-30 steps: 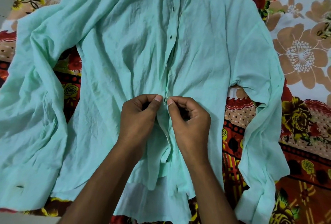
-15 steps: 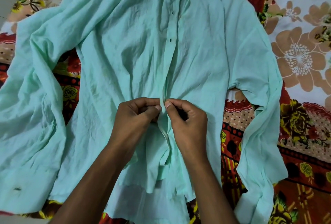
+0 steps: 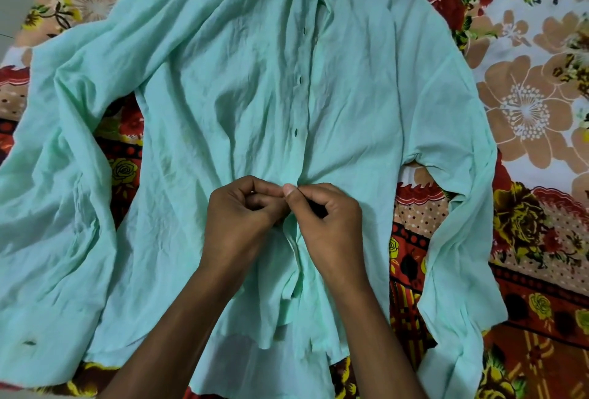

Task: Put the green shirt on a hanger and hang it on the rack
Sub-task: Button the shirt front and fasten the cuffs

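green shirt [image 3: 229,105], just one, lies spread front-up on a floral bedsheet [image 3: 526,105], both sleeves splayed. two hands meet at its button placket: left hand [image 3: 237,217] and right hand [image 3: 328,223] each pinch the fabric edge between curled fingertips, thumbs nearly touching.

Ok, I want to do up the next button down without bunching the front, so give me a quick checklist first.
1. Green shirt lies front up on the floral bedsheet: ok.
2. Left hand pinches the placket: ok.
3. Right hand pinches the other edge: ok.
4. Upper buttons done up: ok.
5. Button under the fingertips through its hole: cannot tell.
6. Hanger and rack in view: not ok.
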Motion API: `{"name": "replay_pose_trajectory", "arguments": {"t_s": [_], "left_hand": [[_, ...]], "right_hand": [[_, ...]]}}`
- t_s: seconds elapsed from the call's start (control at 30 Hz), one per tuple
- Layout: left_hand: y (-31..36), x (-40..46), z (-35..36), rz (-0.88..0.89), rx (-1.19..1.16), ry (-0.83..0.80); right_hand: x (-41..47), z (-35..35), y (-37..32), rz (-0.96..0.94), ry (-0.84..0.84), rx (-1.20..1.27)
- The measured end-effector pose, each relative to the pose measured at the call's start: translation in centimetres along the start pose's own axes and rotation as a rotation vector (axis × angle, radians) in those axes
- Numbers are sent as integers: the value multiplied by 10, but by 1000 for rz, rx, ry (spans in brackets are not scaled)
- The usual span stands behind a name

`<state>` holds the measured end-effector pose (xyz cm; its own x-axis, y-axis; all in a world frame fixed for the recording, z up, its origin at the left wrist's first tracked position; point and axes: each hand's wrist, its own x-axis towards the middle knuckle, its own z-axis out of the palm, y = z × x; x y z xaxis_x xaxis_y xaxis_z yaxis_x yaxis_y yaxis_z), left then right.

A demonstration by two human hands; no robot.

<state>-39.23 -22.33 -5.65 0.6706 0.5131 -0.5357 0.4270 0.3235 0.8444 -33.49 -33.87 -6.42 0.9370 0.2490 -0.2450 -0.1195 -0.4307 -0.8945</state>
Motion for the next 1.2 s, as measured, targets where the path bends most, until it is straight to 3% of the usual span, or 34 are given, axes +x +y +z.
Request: {"name": "replay_pose_trajectory", "arguments": {"t_s": [0.3,0.43,0.5,0.6,0.67,0.77,0.83,0.97,1.2], "left_hand": [[6,6,-4,-139,-84,-101],[13,17,-4,-249,-22,-97],[13,23,-3,-141,207,-17],[21,28,0,225,505,154],[27,30,8,419,586,137],[27,38,24,567,876,92],[28,45,30,558,947,103],[34,57,24,390,713,166],[43,66,10,15,197,94]], "right_hand": [[-3,1,0,-56,-8,-19],[-3,0,2,-110,-9,-219],[0,-3,1,-96,-16,-325],[11,-9,-6,-89,67,-236],[20,-10,-10,-95,159,-155],[35,-10,-16,-62,236,-35],[44,-9,-21,-69,240,-20],[54,-4,-28,-156,175,-155],[58,9,-29,-193,12,-455]]}}
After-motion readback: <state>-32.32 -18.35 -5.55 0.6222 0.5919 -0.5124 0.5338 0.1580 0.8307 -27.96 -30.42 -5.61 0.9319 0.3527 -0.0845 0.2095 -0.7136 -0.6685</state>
